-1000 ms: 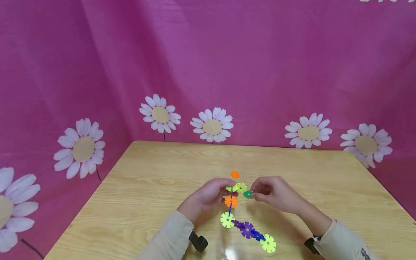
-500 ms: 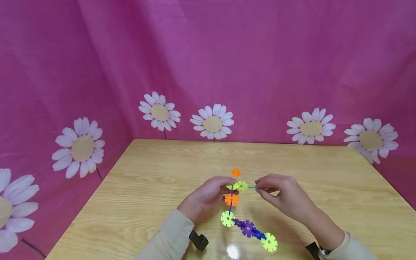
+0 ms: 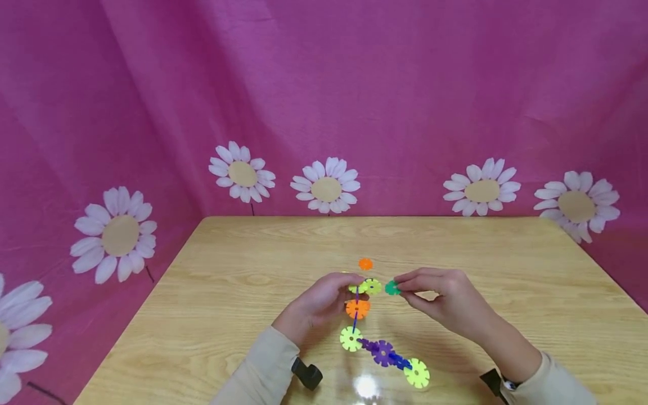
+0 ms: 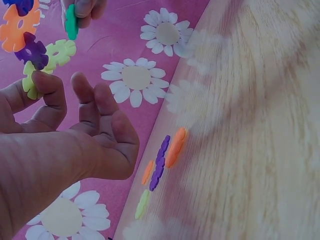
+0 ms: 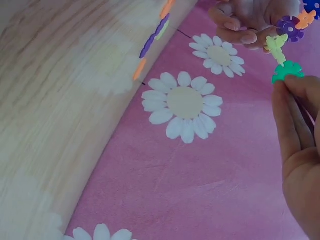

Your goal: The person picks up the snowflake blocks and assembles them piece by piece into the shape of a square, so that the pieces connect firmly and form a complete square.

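Observation:
My left hand (image 3: 324, 298) pinches a yellow slotted flower disc (image 4: 30, 84) between thumb and forefinger; its other fingers are loosely bent. From that disc hangs a linked chain with an orange disc (image 3: 358, 309), a lower yellow disc (image 3: 351, 338), a purple disc (image 3: 383, 353), blue ones and a yellow end disc (image 3: 417, 373). Another yellow disc (image 3: 372, 287) juts from the held one towards the right. Close beside it, my right hand (image 3: 445, 298) pinches a green disc (image 3: 392, 288) by its edge, its face towards the head camera. The green disc (image 5: 287, 72) overlaps the yellow disc (image 5: 276, 47) in the right wrist view.
On the wooden table (image 3: 243, 253) lies an orange disc (image 3: 365, 264) beyond the hands. The left wrist view shows several loose discs there, among them purple (image 4: 160, 162) and yellow (image 4: 142, 204) ones. A pink cloth (image 3: 385, 112) with white flowers surrounds the table's back and sides.
My right hand has drawn the green disc slightly away from the yellow one and turned it edge-on, then face-on again. The left hand and its chain stay nearly in place.

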A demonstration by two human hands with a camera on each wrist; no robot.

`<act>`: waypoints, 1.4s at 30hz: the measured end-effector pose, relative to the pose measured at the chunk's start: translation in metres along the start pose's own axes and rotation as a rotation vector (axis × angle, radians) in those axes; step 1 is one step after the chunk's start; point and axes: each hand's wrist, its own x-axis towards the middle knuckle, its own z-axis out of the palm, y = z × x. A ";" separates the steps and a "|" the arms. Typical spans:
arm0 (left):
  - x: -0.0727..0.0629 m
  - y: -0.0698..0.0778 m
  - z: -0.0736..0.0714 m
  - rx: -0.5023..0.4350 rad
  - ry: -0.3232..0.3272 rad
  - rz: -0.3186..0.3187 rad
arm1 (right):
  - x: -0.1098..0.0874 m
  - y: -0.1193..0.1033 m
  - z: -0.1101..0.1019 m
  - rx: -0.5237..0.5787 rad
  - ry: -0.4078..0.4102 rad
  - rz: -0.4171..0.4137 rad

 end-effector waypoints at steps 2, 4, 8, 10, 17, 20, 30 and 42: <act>0.000 -0.001 0.000 -0.009 -0.005 0.001 | 0.000 0.001 0.001 0.030 0.005 0.003; -0.001 -0.001 0.000 -0.014 -0.011 0.007 | 0.001 0.002 0.003 0.052 0.017 -0.002; -0.001 -0.001 0.000 -0.029 -0.018 0.018 | 0.000 0.003 0.007 0.077 0.051 -0.018; -0.002 -0.001 0.001 -0.029 -0.023 0.022 | 0.000 0.004 0.008 0.085 0.064 -0.030; -0.004 0.000 0.004 -0.006 -0.047 0.027 | -0.002 0.006 0.014 0.111 0.079 -0.034; -0.003 0.000 0.004 0.014 -0.041 0.032 | -0.004 0.006 0.016 0.117 0.077 -0.018; -0.005 0.005 0.008 0.035 -0.004 0.015 | -0.005 0.002 0.023 -0.010 0.121 -0.132; -0.006 0.006 0.016 0.002 0.030 -0.002 | -0.003 -0.004 0.025 -0.065 0.141 -0.156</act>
